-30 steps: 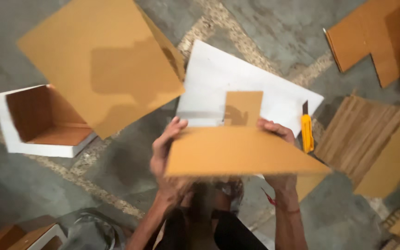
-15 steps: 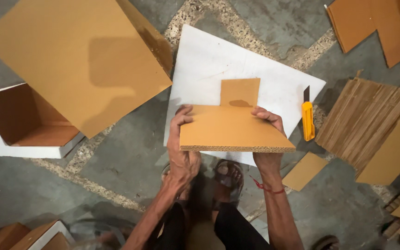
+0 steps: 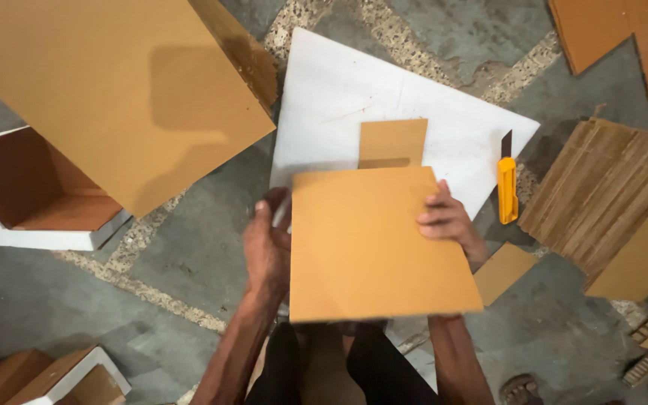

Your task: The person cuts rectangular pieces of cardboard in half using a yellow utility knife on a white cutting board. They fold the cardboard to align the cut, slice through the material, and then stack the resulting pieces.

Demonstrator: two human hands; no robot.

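I hold a brown cardboard panel (image 3: 373, 244) flat in front of me, over my knees. My left hand (image 3: 266, 247) grips its left edge, and my right hand (image 3: 448, 219) grips its right edge with fingers curled on top. Beyond the panel a white sheet (image 3: 384, 105) lies on the floor with a small brown cardboard piece (image 3: 393, 141) on it. A yellow utility knife (image 3: 507, 187) rests at the white sheet's right edge, close to my right hand.
A large brown cardboard box (image 3: 114, 90) stands at the upper left beside an open white-sided box (image 3: 31, 195). A stack of corrugated sheets (image 3: 609, 195) lies at the right. More cardboard offcuts (image 3: 609, 30) sit at the top right, and a small scrap (image 3: 504, 271) lies near my right wrist.
The panel was held edge-on and has tilted so that its broad face now points up at the camera. Both hands have stayed on its side edges.
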